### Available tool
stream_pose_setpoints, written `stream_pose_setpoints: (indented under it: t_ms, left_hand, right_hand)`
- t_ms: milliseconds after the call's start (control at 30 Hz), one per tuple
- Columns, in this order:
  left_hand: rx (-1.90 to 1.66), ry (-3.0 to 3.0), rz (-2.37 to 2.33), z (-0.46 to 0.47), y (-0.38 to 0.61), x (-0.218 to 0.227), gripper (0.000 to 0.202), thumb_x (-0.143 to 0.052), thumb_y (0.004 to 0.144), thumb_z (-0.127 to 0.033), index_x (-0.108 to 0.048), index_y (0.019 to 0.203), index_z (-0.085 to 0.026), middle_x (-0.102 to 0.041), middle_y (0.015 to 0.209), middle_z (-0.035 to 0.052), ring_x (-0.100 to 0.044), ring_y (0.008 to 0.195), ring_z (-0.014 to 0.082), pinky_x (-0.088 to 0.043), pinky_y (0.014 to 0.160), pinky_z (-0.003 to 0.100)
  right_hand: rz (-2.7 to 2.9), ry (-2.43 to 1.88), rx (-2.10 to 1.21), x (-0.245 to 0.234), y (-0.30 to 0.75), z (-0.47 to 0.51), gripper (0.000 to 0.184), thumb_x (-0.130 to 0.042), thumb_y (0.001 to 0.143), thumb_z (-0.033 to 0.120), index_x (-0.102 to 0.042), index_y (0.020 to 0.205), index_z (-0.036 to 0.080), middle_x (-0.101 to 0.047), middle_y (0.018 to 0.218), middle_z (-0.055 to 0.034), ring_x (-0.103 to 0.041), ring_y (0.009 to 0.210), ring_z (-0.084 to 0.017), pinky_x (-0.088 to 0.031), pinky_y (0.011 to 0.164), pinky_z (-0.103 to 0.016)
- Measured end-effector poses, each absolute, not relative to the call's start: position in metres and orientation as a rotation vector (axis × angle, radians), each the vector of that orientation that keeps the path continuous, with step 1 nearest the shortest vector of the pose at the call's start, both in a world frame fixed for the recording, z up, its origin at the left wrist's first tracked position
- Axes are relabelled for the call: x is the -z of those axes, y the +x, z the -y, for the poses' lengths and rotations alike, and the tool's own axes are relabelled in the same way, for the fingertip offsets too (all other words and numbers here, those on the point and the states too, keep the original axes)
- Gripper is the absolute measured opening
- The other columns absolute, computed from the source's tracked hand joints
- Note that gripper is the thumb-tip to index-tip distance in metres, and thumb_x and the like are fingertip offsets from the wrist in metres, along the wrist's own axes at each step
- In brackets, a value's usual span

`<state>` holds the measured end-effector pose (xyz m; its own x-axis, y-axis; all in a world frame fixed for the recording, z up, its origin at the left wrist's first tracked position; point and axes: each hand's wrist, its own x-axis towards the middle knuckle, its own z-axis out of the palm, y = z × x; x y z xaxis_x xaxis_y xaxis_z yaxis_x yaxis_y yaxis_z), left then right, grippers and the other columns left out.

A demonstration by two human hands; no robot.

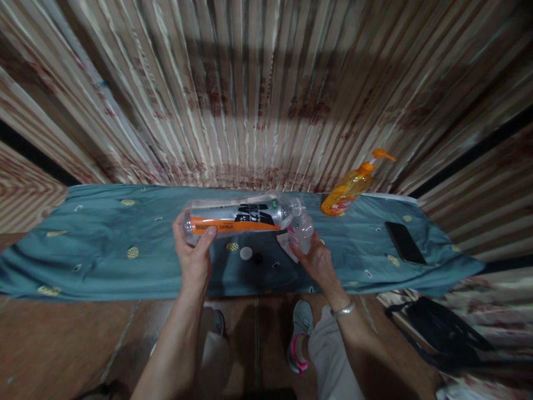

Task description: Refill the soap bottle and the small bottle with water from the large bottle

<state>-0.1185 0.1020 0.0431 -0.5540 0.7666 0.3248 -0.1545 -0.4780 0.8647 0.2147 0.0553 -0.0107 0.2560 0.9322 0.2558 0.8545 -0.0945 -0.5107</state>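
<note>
My left hand (195, 253) is wrapped round the base end of a large clear plastic bottle (237, 215) with an orange and silver label. The bottle lies on its side in the air, its uncapped neck pointing right. My right hand (315, 258) grips a small clear plastic bottle (306, 230) with a bit of pink on it, tilted close under the large bottle's mouth. Whether the two mouths touch I cannot tell. On the cloth below lie a white cap (246, 253) and a dark cap (258, 258). A pale folded piece (286, 244) lies beside my right hand, partly hidden.
An orange pump bottle (347, 189) stands at the back right of the teal cloth-covered table (158, 266). Farther right lies a black phone (405, 243). Striped curtains (250, 100) hang behind, and a black bag (445, 330) rests below on the right.
</note>
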Motion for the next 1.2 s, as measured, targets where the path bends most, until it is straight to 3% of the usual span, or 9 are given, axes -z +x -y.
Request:
stream_pose_setpoints:
  t_ms: [233,433,633,767,1000,1200]
  left_hand:
    - [-2.073,0.987,-1.118,-0.103,-0.116,-0.047,0.102,-0.121,0.068,-0.081,-0.08,0.147,-0.031,-0.081,0.134,0.0056,-0.078,0.117,0.024,-0.065,0.113,0.036]
    - [-2.089,0.994,-1.107,-0.101,-0.115,-0.049,0.098,-0.122,0.068,-0.078,-0.082,0.144,-0.031,-0.082,0.132,0.0046,-0.078,0.112,0.0224,-0.066,0.111,0.035]
    - [-2.064,1.006,-1.121,-0.101,-0.117,-0.045,0.095,-0.12,0.074,-0.074,-0.081,0.15,-0.031,-0.083,0.147,0.0085,-0.082,0.129,0.0271,-0.066,0.123,0.039]
    - [-2.084,1.01,-1.128,-0.102,-0.117,-0.043,0.096,-0.12,0.073,-0.076,-0.081,0.149,-0.031,-0.084,0.141,0.007,-0.083,0.124,0.0266,-0.067,0.121,0.04]
    - [-2.069,1.042,-1.152,-0.102,-0.119,-0.041,0.099,-0.118,0.076,-0.079,-0.08,0.154,-0.032,-0.083,0.152,0.0106,-0.084,0.133,0.0303,-0.068,0.125,0.044]
    - [-2.052,1.008,-1.136,-0.102,-0.12,-0.041,0.103,-0.119,0.072,-0.082,-0.08,0.152,-0.032,-0.083,0.147,0.0087,-0.082,0.129,0.0284,-0.067,0.123,0.042]
  right_hand:
    - [1.632,-1.982,-0.171,0.01,0.214,-0.055,0.066,-0.085,0.109,0.037,-0.072,0.168,0.011,-0.095,0.121,-0.0276,-0.093,0.105,-0.042,-0.079,0.096,-0.057]
    - [1.631,-1.968,-0.147,0.011,0.214,-0.056,0.069,-0.087,0.107,0.041,-0.072,0.168,0.014,-0.095,0.112,-0.0237,-0.092,0.097,-0.041,-0.078,0.09,-0.055]
    - [1.608,-1.955,-0.144,0.014,0.212,-0.056,0.074,-0.084,0.11,0.049,-0.07,0.172,0.012,-0.096,0.115,-0.0257,-0.093,0.097,-0.041,-0.077,0.091,-0.054]
    - [1.607,-1.968,-0.18,0.013,0.212,-0.056,0.064,-0.082,0.109,0.042,-0.073,0.165,0.013,-0.096,0.119,-0.0284,-0.093,0.104,-0.043,-0.079,0.095,-0.059]
    - [1.617,-1.944,-0.138,0.019,0.216,-0.056,0.068,-0.085,0.109,0.042,-0.071,0.171,0.018,-0.097,0.116,-0.023,-0.092,0.1,-0.041,-0.079,0.092,-0.057]
    - [1.653,-1.916,-0.079,0.018,0.216,-0.056,0.076,-0.086,0.11,0.046,-0.066,0.178,0.018,-0.095,0.108,-0.0195,-0.089,0.087,-0.038,-0.079,0.084,-0.054]
